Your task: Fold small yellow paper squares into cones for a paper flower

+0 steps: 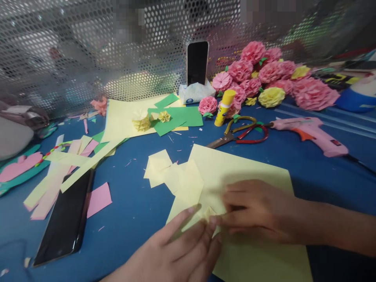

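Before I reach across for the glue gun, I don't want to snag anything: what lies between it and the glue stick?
The scissors and, at their handles, a green scrap; the head view shows both.

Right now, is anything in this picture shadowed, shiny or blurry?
In the head view, a soft shadow lies beside the right hand on the pale yellow sheet; in the head view, the flat-lying black phone has a glossy edge; in the head view, the small folded paper looks soft, and blocky pixels cover patches above the mesh panel.
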A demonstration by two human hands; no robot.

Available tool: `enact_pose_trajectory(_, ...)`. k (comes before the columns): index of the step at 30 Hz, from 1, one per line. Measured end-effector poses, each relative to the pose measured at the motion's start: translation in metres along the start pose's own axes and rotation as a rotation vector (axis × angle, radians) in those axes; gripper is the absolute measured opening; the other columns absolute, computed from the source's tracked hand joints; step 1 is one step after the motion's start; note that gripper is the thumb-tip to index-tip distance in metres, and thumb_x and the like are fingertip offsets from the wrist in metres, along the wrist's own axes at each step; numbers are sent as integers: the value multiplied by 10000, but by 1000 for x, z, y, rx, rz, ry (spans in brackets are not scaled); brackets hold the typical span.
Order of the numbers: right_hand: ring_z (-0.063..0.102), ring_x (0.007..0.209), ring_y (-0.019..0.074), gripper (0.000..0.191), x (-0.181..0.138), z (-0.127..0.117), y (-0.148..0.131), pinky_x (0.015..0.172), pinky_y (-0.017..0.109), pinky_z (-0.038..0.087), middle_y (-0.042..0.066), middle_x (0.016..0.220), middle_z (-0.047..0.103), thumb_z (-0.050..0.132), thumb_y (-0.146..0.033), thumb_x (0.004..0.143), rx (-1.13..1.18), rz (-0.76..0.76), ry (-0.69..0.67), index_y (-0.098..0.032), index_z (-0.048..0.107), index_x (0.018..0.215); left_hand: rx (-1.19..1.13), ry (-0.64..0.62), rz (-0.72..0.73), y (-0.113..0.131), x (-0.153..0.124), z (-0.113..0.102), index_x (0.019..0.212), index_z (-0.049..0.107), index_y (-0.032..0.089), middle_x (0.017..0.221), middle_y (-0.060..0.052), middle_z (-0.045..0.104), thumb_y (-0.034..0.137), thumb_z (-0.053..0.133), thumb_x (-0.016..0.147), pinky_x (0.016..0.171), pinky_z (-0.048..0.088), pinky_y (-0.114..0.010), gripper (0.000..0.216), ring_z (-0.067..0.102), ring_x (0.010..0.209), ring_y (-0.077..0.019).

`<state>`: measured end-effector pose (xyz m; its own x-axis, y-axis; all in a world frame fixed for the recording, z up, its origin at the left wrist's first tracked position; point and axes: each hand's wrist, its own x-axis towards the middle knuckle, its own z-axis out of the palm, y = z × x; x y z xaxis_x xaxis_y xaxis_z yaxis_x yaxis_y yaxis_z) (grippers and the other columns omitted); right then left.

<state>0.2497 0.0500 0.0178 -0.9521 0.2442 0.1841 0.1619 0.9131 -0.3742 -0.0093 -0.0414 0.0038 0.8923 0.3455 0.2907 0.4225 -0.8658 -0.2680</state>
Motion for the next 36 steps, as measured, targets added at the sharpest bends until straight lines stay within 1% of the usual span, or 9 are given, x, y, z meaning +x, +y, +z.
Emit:
enact_pose_trajectory(5,553,735,206,367,-8,6,0,679,334,419,63,835,669,364,-147,1010,12,32,-36,-183,658,1226,34,114,-82,8,3,6,1201,699,227,1158,15,717,197,494,1020,1254,208,-478,275,677,1100,-177)
enact_pose_trajectory(8,610,840,239,429,-11,7,-1,761,368,469,99,918,706,349,-116,971,9,48,-45,-182,621,1296,-16,134,-104,9,3,8,1183,708,217,1116,26,724,169,509,1013,1258,204,-483,266,677,1102,-173)
enact_pose_trajectory(11,617,829,239,392,-7,2,-3,735,360,461,105,913,705,366,-141,984,16,86,-76,-181,651,1251,-51,141,-104,6,4,5,1204,700,188,1102,22,729,148,510,1007,1262,198,-477,276,674,1105,-179)
enact_pose_trajectory(14,588,736,189,319,3,-5,-5,629,299,403,67,827,654,400,-211,1033,111,148,-73,-174,713,1082,-104,121,-104,4,5,2,1216,690,159,1124,7,730,149,492,1013,1265,182,-467,283,661,1127,-185)
enact_pose_trajectory(16,587,733,157,314,8,-5,-4,637,269,396,50,822,632,421,-236,1045,191,220,-28,-163,717,968,-136,110,-108,5,4,2,1214,687,152,1150,-4,726,156,490,1016,1266,172,-468,280,646,1159,-191)
enact_pose_trajectory(20,619,814,137,170,14,3,-3,724,245,419,37,967,664,524,-216,1002,283,321,80,-184,671,1081,-139,105,-114,7,2,4,1230,680,159,1203,-18,710,185,495,1014,1256,198,-479,285,609,1228,-222)
enact_pose_trajectory(23,617,793,132,118,15,9,-3,701,241,412,18,960,661,575,-164,949,322,398,49,-196,660,1024,-126,91,-104,7,2,5,1245,674,170,1214,-21,703,194,481,1018,1227,282,-462,299,601,1245,-243)
enact_pose_trajectory(28,594,751,123,70,15,11,-1,671,241,396,2,928,647,607,-142,913,369,407,46,-193,639,949,-127,54,-68,4,3,2,1293,643,169,1220,-36,688,185,466,1023,1144,426,-435,324,589,1263,-270)
enact_pose_trajectory(36,597,817,143,30,14,12,-1,715,258,385,5,947,634,592,-204,966,360,382,36,-200,620,958,-152,1,-10,-3,3,1,1292,641,152,1232,-45,669,185,507,1010,1183,387,-443,314,592,1259,-271)
